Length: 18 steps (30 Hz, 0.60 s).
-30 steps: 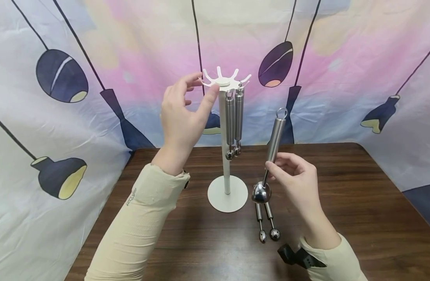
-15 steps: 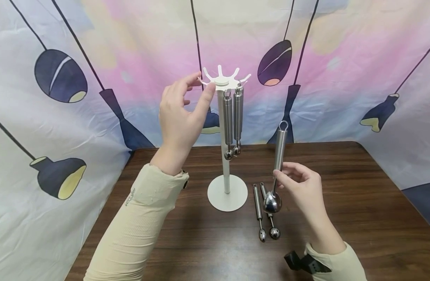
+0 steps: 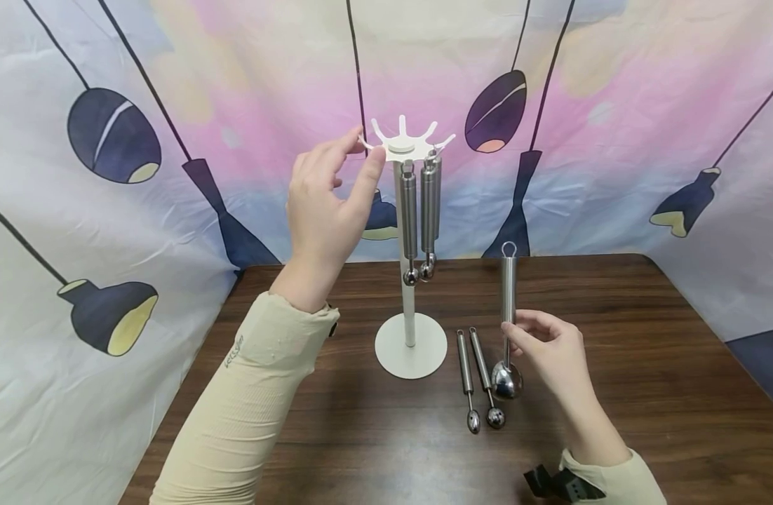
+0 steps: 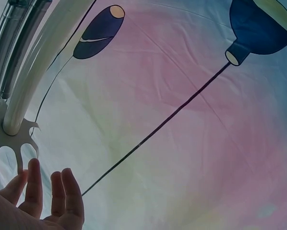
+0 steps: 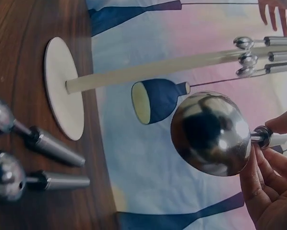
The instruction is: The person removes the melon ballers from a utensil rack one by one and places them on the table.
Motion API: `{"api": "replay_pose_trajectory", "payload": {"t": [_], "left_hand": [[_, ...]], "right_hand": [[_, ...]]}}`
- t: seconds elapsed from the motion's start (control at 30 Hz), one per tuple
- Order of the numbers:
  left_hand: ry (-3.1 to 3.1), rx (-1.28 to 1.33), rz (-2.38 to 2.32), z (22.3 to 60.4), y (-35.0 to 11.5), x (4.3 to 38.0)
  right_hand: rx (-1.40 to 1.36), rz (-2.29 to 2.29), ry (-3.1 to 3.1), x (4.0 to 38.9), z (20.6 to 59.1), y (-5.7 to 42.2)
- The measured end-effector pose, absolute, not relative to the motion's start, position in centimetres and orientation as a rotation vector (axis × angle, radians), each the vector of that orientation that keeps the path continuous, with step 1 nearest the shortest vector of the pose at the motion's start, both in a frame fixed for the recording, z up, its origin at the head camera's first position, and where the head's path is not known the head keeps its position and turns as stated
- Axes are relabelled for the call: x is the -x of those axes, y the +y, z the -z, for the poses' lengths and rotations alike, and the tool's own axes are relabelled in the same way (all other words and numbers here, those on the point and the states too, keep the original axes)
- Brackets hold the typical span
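One shiny round-bowled metal scoop (image 5: 208, 134)

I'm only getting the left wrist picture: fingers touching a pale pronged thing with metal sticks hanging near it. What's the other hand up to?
Observer: The right hand holds a metal scoop, bowl end down.
Visitor: Neat! And what's down below, where I can't see?
Observer: A round white base on a brown wooden table.
Visitor: Anything else lying there?
Observer: Yes, two smaller metal tools, side by side, near the base but not touching it.
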<state>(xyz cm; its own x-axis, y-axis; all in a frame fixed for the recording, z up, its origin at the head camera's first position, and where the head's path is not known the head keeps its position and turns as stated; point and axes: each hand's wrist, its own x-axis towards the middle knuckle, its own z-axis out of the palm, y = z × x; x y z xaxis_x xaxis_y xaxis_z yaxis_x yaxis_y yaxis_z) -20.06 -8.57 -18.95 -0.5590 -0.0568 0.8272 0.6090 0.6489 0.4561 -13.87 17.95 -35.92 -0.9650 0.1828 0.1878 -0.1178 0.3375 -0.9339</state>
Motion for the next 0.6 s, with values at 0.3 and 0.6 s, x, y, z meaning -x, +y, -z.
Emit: {"api": "replay_pose_trajectory", "payload": {"t": [0.3, 0.6], "left_hand": [[-2.009, 0.411, 0.961, 18.9, -8.7, 20.2], [-2.054, 0.402, 0.969, 18.8, -8.8, 20.3]], "right_hand": [[0.115, -1.637, -2.448, 13.9, 37.3, 19.2], [0.162, -1.611, -2.546, 14.4, 39.3, 19.8]]}}
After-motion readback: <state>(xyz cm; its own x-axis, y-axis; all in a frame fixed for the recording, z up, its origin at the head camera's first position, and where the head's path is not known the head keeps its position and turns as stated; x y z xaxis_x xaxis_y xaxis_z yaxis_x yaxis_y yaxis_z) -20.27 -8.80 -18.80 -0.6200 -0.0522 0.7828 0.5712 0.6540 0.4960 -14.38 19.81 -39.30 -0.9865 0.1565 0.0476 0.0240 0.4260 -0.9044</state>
